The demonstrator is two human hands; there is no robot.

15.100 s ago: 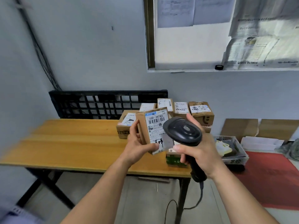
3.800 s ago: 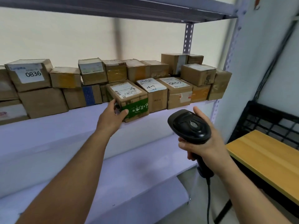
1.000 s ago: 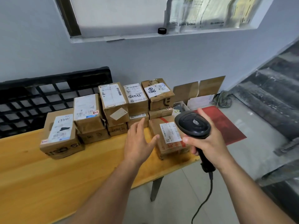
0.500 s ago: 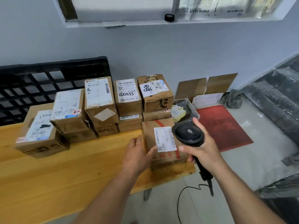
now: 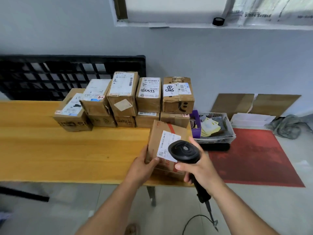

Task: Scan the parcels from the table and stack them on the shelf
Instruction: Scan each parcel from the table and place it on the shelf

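A cardboard parcel (image 5: 157, 143) with red tape and a white label sits tilted up at the right front corner of the wooden table (image 5: 67, 153). My left hand (image 5: 144, 165) grips its left lower edge, thumb on the front face. My right hand (image 5: 199, 168) holds a black barcode scanner (image 5: 184, 151) by the handle, its head just in front of the parcel's label. Behind, several labelled cardboard parcels (image 5: 125, 99) stand stacked in two layers at the table's back right. The shelf is out of view.
A black plastic pallet (image 5: 71, 75) leans on the wall behind the table. Right of the table, a grey crate (image 5: 215, 138) of papers sits on the floor by a red mat (image 5: 254, 156). Flat cardboard (image 5: 254, 102) leans on the wall. The scanner cable (image 5: 199, 219) trails down.
My left hand has closed on the taped parcel and tipped it up from lying flat. The scanner in my right hand has moved in front of its label.
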